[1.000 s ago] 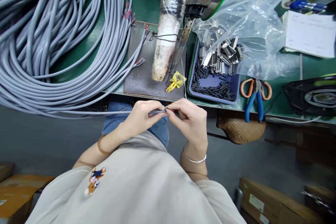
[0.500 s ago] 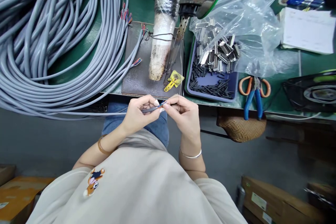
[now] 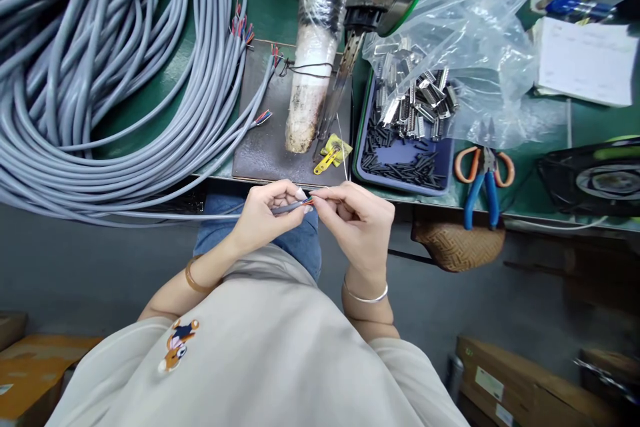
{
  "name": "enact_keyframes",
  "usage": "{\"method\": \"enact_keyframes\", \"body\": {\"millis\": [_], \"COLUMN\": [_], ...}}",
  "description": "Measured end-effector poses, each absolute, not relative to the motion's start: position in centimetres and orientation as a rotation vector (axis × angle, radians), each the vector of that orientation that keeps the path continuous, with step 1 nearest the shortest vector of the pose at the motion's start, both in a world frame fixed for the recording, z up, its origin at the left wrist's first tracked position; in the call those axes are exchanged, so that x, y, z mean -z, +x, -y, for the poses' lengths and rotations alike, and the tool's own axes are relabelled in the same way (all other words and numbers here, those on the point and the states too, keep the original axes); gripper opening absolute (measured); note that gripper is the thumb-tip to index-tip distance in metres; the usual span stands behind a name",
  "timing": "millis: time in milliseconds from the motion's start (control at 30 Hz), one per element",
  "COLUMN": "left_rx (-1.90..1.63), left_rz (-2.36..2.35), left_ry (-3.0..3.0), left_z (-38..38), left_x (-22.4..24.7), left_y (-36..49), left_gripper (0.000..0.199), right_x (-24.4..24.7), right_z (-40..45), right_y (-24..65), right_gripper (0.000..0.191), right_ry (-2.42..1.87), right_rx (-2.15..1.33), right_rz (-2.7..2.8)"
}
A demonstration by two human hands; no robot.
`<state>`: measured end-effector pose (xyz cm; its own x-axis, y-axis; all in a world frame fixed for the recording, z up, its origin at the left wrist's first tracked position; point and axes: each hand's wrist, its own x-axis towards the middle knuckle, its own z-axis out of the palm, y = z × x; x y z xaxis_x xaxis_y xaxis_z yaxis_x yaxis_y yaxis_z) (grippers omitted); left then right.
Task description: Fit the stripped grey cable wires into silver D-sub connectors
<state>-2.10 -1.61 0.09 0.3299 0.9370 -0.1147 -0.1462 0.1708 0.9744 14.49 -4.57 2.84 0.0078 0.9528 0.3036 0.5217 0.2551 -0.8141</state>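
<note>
Just off the bench's front edge, my left hand point(image 3: 267, 217) pinches the end of a grey cable point(image 3: 289, 207). Thin coloured wires point(image 3: 309, 201), blue and orange-red among them, fan out of its cut end. My right hand point(image 3: 357, 220) meets them from the other side, thumb and index fingertip closed on the wire tips. The rest of this cable runs left beneath a large bundle of grey cables point(image 3: 165, 140), several with bared coloured ends. Which single wires lie inside the pinch is too small to tell.
A soldering iron point(image 3: 345, 73) hangs beside a white-wrapped hose point(image 3: 307, 93) over a dark plate point(image 3: 265, 153). A yellow clip point(image 3: 327, 160) lies there. Right of it stand a blue tray point(image 3: 400, 183) of metal connectors and black sleeves, a plastic bag point(image 3: 485, 60), pliers point(image 3: 483, 180) and a fan point(image 3: 600, 177).
My right hand has turned slightly and shifted a little to the right, its fingertips still at the wires. My left hand keeps its hold on the cable, almost unmoved.
</note>
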Motion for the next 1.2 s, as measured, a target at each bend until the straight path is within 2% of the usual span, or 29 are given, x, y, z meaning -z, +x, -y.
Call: {"method": "enact_keyframes", "body": {"millis": [200,400,500,933,1200], "left_rx": [-0.965,-0.962,-0.983,-0.997,-1.083], "left_rz": [-0.895,-0.896,-0.890,-0.856,-0.882], "left_ry": [0.989,0.955,0.957,0.956,0.905], "left_z": [1.2,1.2,1.3,1.3,1.3], "left_x": [0.0,-0.1,-0.3,-0.7,-0.2], "left_y": [-2.5,-2.3,-2.1,-1.9,-2.1], "left_gripper": [0.032,0.039,0.038,0.035,0.026], "right_x": [-1.7,-0.9,-1.0,-0.9,-0.5], "right_z": [5.2,5.0,4.9,5.3,5.7], "right_y": [13.9,14.0,14.0,14.3,13.5], "right_gripper": [0.011,0.020,0.018,0.016,0.015], "right_ry": [-1.421,-1.484,-1.483,-1.518,-1.307], "right_rx": [-0.509,-0.845,-0.894,-0.696,-0.540], "right_rz": [1.604,1.434,1.411,1.482,1.769]}}
